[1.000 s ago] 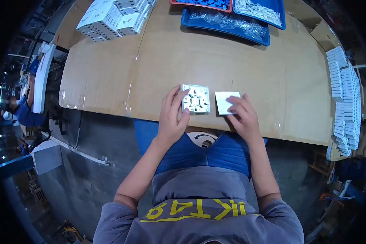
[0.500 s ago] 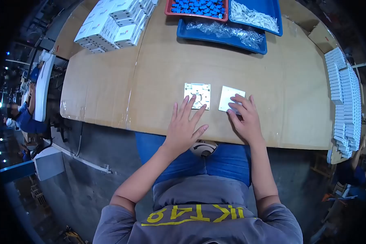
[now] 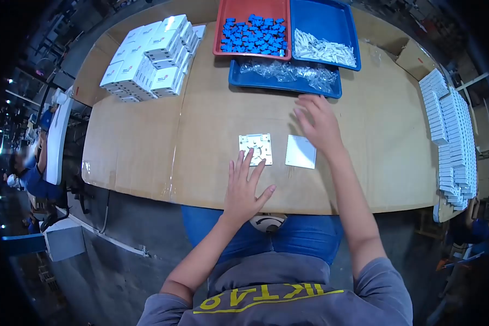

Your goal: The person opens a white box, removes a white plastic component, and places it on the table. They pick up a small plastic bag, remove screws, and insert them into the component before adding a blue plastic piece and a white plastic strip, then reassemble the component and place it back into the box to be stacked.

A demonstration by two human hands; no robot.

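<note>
My left hand [image 3: 244, 190] lies with spread fingers, its fingertips on the lower part of a white square plastic base [image 3: 263, 142] with a round pattern in its middle. To the right lies a flat white square cover [image 3: 300, 152], apart from both hands. My right hand [image 3: 319, 122] is past the cover, near the front edge of a blue tray [image 3: 255, 89] that holds clear plastic bags [image 3: 288, 73]. Its fingers are loosely bent and apart, and I see nothing in them.
Behind are a red tray [image 3: 244, 8] of blue parts [image 3: 252, 37] and a blue tray [image 3: 323, 16] of white pieces [image 3: 323, 51]. White boxes [image 3: 141, 60] stand stacked at left. Rows of white units [image 3: 456, 141] line the right edge. A person [image 3: 38, 168] sits far left.
My right hand has left the white cover and moved forward toward the trays. My left hand stays at the base. The view has tilted up, showing more of the trays.
</note>
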